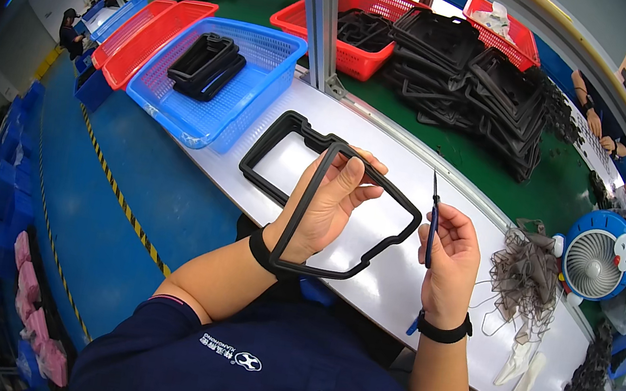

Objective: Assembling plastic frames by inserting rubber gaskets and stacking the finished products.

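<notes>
My left hand is closed on a black rubber frame gasket, thumb on top and fingers curled around its upper bar. The frame is tilted up above the white table, with a notched step in its right side. My right hand grips a slim tool with dark blue handles and a thin pointed tip. Its tip points up and away, apart from the frame; whether it is snips or tweezers is unclear. Just behind my left hand, a small stack of similar black frames lies on the table.
Left of the stack, a blue basket holds more frames. Beyond a metal rail, black frames pile up near a red basket. Right are grey trimmings, a blue fan and black scraps. A co-worker's hands show far right.
</notes>
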`<act>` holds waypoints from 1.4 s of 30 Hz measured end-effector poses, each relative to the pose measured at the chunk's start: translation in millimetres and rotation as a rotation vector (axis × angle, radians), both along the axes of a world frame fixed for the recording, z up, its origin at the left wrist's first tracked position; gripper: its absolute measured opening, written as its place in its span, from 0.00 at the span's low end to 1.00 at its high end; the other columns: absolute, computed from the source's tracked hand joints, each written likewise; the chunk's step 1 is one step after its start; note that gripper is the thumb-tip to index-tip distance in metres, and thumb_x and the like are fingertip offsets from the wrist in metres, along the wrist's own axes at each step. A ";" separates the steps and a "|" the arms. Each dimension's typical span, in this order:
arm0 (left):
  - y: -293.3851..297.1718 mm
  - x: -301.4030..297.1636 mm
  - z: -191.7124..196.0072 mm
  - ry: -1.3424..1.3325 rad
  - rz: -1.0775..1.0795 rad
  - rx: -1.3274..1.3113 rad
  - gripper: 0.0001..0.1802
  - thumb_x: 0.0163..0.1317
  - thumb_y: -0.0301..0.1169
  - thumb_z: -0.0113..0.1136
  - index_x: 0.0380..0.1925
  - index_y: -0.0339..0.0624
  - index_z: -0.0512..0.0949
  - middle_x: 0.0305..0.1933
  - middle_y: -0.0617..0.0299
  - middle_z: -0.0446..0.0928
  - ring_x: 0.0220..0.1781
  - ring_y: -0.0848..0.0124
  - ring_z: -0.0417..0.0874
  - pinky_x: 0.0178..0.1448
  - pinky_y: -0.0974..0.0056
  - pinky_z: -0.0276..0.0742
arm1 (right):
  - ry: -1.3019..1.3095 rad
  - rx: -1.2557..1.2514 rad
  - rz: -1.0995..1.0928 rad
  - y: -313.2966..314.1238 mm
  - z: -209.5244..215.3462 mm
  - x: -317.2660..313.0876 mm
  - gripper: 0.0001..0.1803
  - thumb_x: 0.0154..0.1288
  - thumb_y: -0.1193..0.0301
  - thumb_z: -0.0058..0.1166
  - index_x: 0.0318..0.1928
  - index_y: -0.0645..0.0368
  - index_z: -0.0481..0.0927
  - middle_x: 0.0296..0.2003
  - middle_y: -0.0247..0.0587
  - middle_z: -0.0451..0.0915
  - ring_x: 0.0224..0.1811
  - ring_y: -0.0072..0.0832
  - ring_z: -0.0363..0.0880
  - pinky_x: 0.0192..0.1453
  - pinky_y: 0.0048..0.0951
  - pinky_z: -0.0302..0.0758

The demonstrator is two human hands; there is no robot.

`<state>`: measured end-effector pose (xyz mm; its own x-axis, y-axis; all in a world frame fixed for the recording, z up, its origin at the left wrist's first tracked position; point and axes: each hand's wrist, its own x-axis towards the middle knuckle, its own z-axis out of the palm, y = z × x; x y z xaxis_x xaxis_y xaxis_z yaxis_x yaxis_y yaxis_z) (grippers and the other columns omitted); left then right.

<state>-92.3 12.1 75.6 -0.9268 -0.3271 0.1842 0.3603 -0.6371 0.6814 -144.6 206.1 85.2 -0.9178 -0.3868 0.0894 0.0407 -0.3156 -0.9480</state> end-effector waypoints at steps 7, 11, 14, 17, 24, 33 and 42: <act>-1.4 -1.8 -0.8 -0.020 0.005 0.037 0.11 0.74 0.34 0.57 0.51 0.41 0.76 0.49 0.57 0.79 0.50 0.74 0.83 0.54 0.70 0.85 | -0.151 -0.003 0.007 -9.2 2.8 3.5 0.19 0.63 0.80 0.64 0.53 0.66 0.74 0.40 0.39 0.81 0.36 0.15 0.76 0.30 0.15 0.72; -0.4 -1.3 -1.2 -0.029 0.016 0.035 0.12 0.75 0.35 0.55 0.51 0.41 0.75 0.50 0.56 0.80 0.51 0.73 0.83 0.55 0.70 0.85 | -0.148 0.002 0.032 -9.3 0.6 1.0 0.19 0.64 0.80 0.63 0.53 0.66 0.72 0.40 0.39 0.81 0.35 0.15 0.76 0.30 0.15 0.72; -0.8 -1.2 -2.8 -0.016 0.007 0.025 0.16 0.75 0.36 0.54 0.57 0.42 0.73 0.51 0.56 0.80 0.53 0.72 0.83 0.56 0.69 0.85 | -0.144 0.005 0.049 -8.3 0.8 0.2 0.19 0.65 0.79 0.62 0.54 0.66 0.71 0.39 0.38 0.81 0.35 0.15 0.76 0.30 0.16 0.72; -1.5 1.7 4.0 0.041 0.002 0.017 0.21 0.76 0.37 0.53 0.63 0.42 0.70 0.54 0.54 0.80 0.55 0.70 0.83 0.58 0.67 0.85 | -0.166 -0.012 0.074 -5.5 2.1 -3.8 0.19 0.66 0.78 0.62 0.54 0.65 0.70 0.38 0.38 0.81 0.34 0.15 0.76 0.29 0.16 0.72; -3.9 3.8 11.3 0.042 0.108 -0.251 0.22 0.75 0.37 0.54 0.65 0.43 0.70 0.54 0.52 0.80 0.53 0.66 0.84 0.56 0.64 0.86 | -0.289 -0.090 0.137 8.6 6.0 -23.1 0.21 0.65 0.76 0.63 0.55 0.62 0.69 0.35 0.34 0.80 0.28 0.13 0.75 0.22 0.15 0.70; -12.4 1.3 9.6 0.075 0.127 -0.233 0.14 0.69 0.37 0.63 0.46 0.40 0.78 0.46 0.52 0.83 0.48 0.68 0.86 0.50 0.66 0.88 | 0.519 0.343 -0.230 -2.5 13.1 0.2 0.18 0.60 0.84 0.65 0.51 0.65 0.80 0.43 0.39 0.79 0.40 0.21 0.78 0.35 0.18 0.76; -11.1 1.0 8.2 0.027 0.136 -0.243 0.13 0.68 0.40 0.64 0.42 0.43 0.77 0.45 0.56 0.83 0.46 0.71 0.86 0.49 0.68 0.87 | 1.167 0.524 -0.428 -11.8 8.7 4.2 0.22 0.49 0.83 0.72 0.48 0.63 0.85 0.39 0.42 0.82 0.36 0.35 0.80 0.36 0.31 0.76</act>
